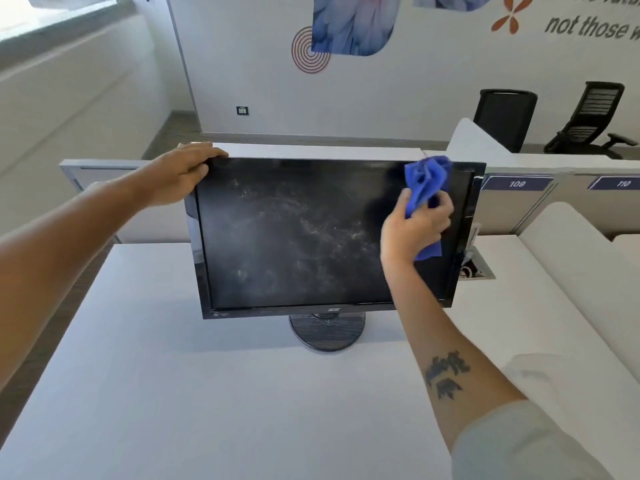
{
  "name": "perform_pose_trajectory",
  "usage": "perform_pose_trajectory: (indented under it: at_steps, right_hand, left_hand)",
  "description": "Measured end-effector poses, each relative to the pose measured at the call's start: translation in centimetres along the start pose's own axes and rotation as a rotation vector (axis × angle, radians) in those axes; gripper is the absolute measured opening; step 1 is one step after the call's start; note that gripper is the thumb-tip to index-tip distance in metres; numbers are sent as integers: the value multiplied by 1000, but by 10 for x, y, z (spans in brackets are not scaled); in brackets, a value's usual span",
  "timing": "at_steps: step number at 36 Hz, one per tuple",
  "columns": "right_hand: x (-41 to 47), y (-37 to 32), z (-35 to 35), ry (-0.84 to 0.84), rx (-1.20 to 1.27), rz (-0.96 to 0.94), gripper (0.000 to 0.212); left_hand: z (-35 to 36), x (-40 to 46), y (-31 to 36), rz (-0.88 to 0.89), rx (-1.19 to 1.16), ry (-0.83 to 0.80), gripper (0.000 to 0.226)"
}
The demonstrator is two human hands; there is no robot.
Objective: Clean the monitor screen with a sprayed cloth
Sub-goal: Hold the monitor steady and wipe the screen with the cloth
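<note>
Left forearm (69, 230) bare; right forearm (446, 362) bears a dark tattoo (446, 374); pale sleeve (519, 441) pushed up.

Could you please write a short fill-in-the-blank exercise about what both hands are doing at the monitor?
1. The right hand holds a cloth of ____ colour.
2. The left hand grips the monitor at its top ____ corner.
3. The cloth is at the ____ side of the screen.
4. The monitor stands on a round ____.

Missing words: blue; left; right; base
</note>
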State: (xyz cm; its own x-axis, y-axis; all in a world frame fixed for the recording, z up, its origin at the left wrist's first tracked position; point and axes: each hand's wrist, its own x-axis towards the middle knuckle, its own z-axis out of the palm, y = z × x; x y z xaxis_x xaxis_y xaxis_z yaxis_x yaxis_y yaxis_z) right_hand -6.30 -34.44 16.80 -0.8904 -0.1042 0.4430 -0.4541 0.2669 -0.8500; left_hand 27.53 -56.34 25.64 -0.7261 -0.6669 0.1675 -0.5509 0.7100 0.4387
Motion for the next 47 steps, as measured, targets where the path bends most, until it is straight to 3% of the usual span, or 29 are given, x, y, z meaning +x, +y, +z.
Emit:
perform_pose_trajectory:
  at_steps: [5,9,12,14,17,21,24,27,30,32,36,42,47]
  right_hand:
    - [-69,-49,38,-143,-117,-265,50]
    - [-135,-82,65,-489,-196,-760,72]
    - [-166,-98,80,-692,-303,-1146,72]
    - [-169,-102,89,-712,-346,-1285,67]
    - [-152,-97,83,-653,-354,-1348,66]
    - [-107,-75,53,-507,-391,-1186,74]
    - [-52,-36,29,-354,-430,-940,75]
    - [-1,11,2,-187,-423,-752,61]
    - [30,37,-15,-63,-273,-524,62]
    - [46,42,-18,-40,-157,-387,65]
    - [47,42,-12,-78,-138,-327,56]
    - [-21,85,-18,-15,-117,-207,44]
    - [-75,126,-24,-70,-200,-153,47]
  left_hand:
    - [-4,-4,-1,-13,-169,0,35]
    - [-10,-4,4,-62,-224,-55,48]
    - [-14,-7,13,-105,-272,-79,58]
    - [-15,-9,22,-131,-300,-96,54]
    - [-14,-10,20,-130,-307,-120,52]
    - [-14,-7,14,-129,-314,-102,65]
    - [-12,-9,10,-122,-304,-110,62]
    - [-10,-10,3,-98,-311,-123,49]
    - [-9,-11,10,-34,-346,-110,47]
    - [-7,-10,11,-20,-356,-103,50]
    - [-6,-8,7,-46,-341,-97,50]
    - [-5,-11,6,-8,-331,-75,52]
    - [-1,-8,-5,-11,-317,-77,54]
